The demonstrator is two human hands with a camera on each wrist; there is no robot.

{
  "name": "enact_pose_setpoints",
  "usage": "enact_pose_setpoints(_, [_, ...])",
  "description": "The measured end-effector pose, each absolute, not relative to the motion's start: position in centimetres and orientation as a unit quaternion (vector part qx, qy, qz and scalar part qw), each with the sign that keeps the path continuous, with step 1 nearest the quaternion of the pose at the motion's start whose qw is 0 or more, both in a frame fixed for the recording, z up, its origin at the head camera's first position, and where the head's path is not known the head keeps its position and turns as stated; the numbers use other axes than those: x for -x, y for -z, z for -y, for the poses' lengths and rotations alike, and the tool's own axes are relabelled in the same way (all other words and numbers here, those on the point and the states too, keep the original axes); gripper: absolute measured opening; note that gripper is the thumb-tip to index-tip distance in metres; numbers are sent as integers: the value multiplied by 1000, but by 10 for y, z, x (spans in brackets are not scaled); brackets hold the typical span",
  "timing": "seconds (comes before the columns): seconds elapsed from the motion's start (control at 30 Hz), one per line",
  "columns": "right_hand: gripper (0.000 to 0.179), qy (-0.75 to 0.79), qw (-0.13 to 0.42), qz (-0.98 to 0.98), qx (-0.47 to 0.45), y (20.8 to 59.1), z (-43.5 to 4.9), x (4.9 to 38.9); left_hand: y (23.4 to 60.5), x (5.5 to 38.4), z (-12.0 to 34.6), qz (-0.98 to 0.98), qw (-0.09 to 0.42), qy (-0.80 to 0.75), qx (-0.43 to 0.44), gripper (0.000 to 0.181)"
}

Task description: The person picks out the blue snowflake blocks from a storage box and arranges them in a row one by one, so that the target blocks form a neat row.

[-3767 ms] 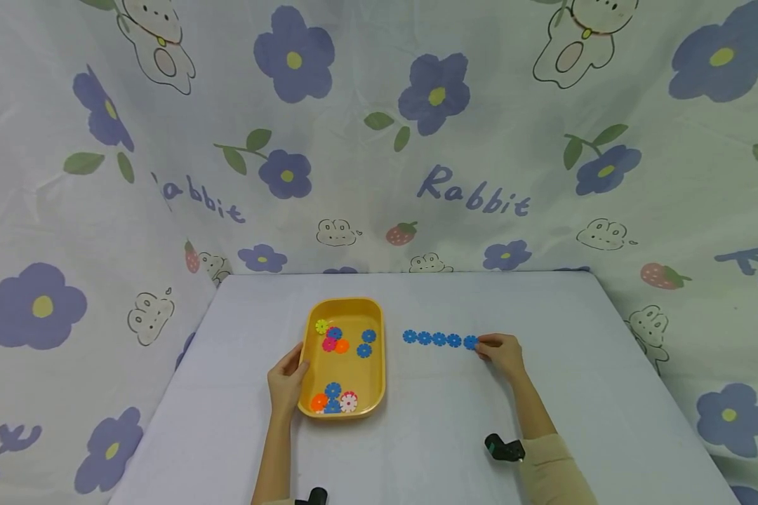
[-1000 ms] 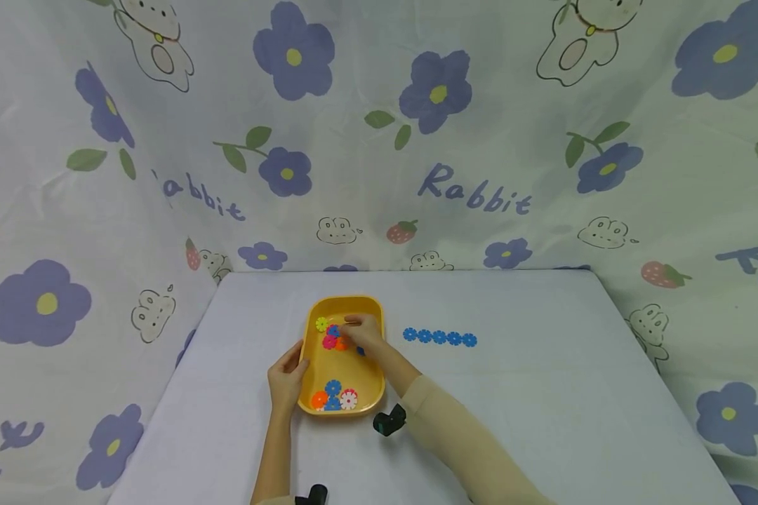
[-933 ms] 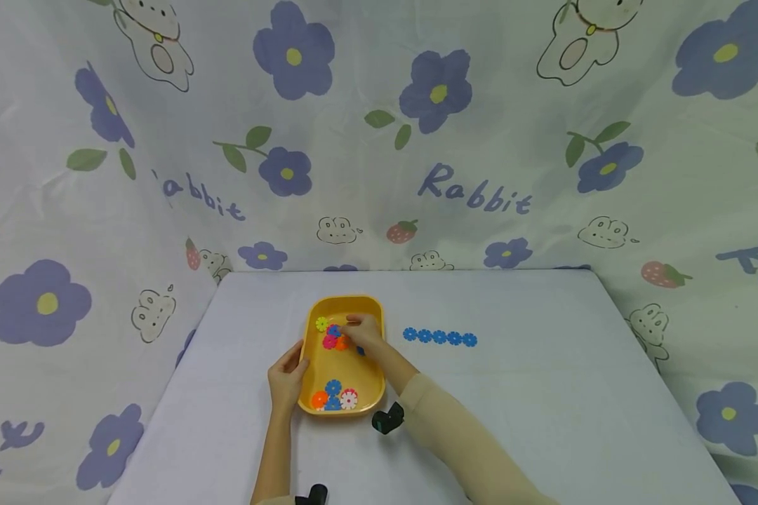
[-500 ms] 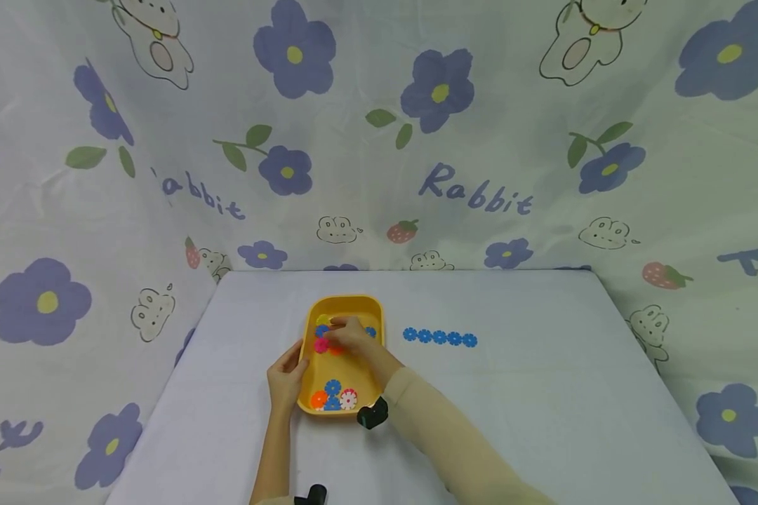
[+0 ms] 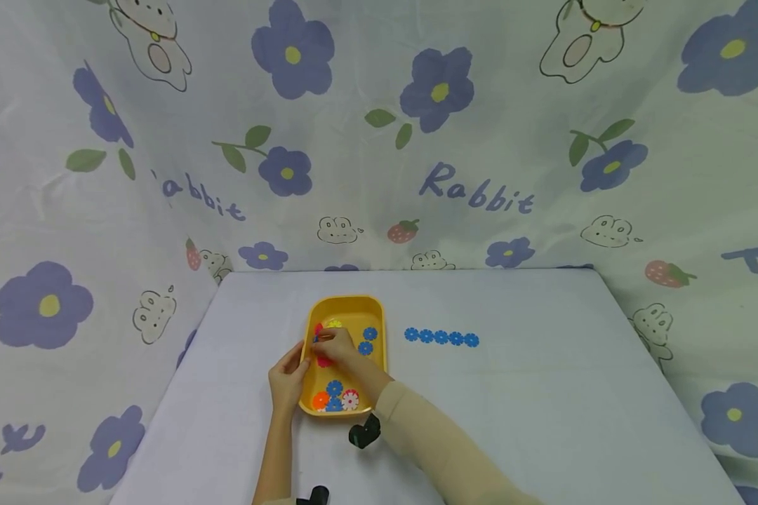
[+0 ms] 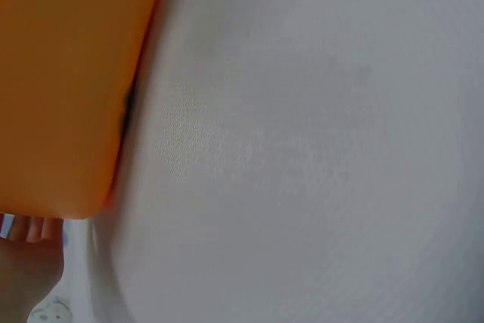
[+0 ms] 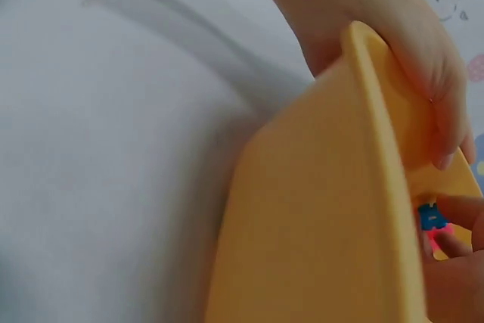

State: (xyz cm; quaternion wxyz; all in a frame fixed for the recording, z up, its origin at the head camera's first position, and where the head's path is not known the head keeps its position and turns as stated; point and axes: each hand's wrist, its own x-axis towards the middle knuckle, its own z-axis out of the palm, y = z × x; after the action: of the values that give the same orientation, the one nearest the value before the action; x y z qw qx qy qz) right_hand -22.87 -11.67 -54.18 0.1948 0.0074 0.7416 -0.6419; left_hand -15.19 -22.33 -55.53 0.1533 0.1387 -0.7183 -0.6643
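My left hand (image 5: 286, 382) grips the left wall of a yellow tray (image 5: 354, 372), thumb over the rim. My right hand (image 5: 337, 344) reaches into the tray's far left part. Its fingers pinch a blue snowflake disc (image 7: 433, 218), seen on edge in the right wrist view, with a pink disc (image 7: 443, 237) behind. A yellow disc (image 5: 335, 324) lies just beyond this hand, which hides part of the pile. Two blue discs (image 5: 366, 347) lie by the right wall. Blue, orange and white discs (image 5: 350, 400) sit at the near end. The left wrist view shows mostly the tray's outside (image 6: 68, 88).
A row of several blue discs (image 5: 441, 337) lies on the white table (image 5: 543, 393), right of the tray. A patterned curtain (image 5: 366, 140) surrounds the back and sides.
My right hand went from the row's right end into the tray, then left across the pile, shifting discs toward the left wall. Two blue discs show again. The left hand stays put.
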Motion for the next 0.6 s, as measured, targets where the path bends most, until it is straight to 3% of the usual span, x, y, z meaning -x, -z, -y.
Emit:
enact_pose_setpoints(0.17, [34,664,181,-725,-19,542,118,225,557,151,224,717,161,664,-139,38])
enact_pose_setpoints(0.6, [30,784,219,-577,-65,528,81,243,554,150,223,721,152,660,-145,39])
